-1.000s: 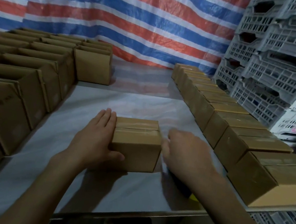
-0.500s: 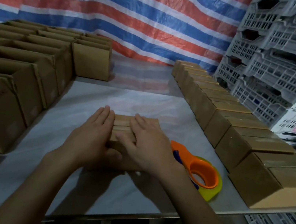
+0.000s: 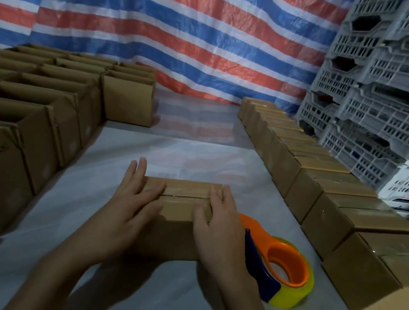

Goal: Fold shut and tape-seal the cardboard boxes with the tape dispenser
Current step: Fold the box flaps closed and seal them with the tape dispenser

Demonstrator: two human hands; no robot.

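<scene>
A small cardboard box [image 3: 183, 204] lies on the table in front of me with its top flaps closed and a strip of tape along the seam. My left hand [image 3: 127, 209] rests flat on the box's left end, fingers straight. My right hand [image 3: 219, 226] lies flat on its right end, fingers spread over the top. The orange and blue tape dispenser [image 3: 279, 267], with its yellowish roll, lies on the table just right of my right hand, untouched.
A row of closed, taped boxes [image 3: 324, 196] runs along the table's right side. Several open boxes [image 3: 32, 108] crowd the left side and back left. Grey plastic crates [image 3: 393, 90] are stacked at the right. A striped tarp [image 3: 176, 31] hangs behind the white table [image 3: 184, 157].
My right hand left the dispenser on the table, came onto the box top, then slid to its right end. My left hand shifted from the box's side onto its top.
</scene>
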